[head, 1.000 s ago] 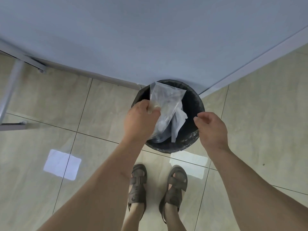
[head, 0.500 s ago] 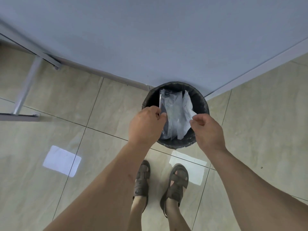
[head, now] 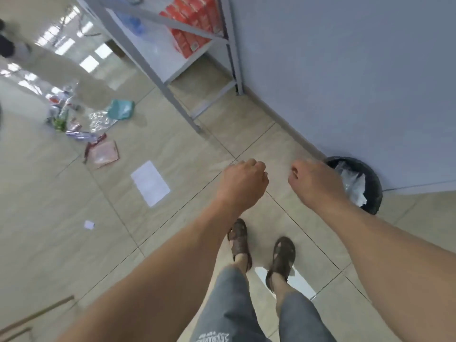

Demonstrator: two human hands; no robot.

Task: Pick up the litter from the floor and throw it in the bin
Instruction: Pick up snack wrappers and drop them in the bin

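Note:
A round black bin (head: 376, 193) stands against the grey wall at the right, with a clear plastic bag and white paper (head: 355, 185) inside it. My left hand (head: 243, 185) hangs over the tiled floor with its fingers curled and nothing in it. My right hand (head: 314, 182) is just left of the bin, fingers curled and empty too. A heap of litter (head: 74, 119) lies on the floor at the far left: a pink packet (head: 104, 154), a teal bag (head: 122, 109) and clear wrappers (head: 101, 120). A small white scrap (head: 89, 224) lies nearer.
A grey metal shelf rack (head: 172, 67) with red boxes (head: 190, 33) stands against the wall at the top. My sandalled feet (head: 261, 248) are below my hands. Another person's dark shoe (head: 6, 46) shows at the far left edge. Wooden sticks (head: 37, 314) lie at the lower left.
Both hands have let go of the plastic bag, which now lies in the bin. The view has swung left, away from the bin, bringing the litter heap and the rack into sight.

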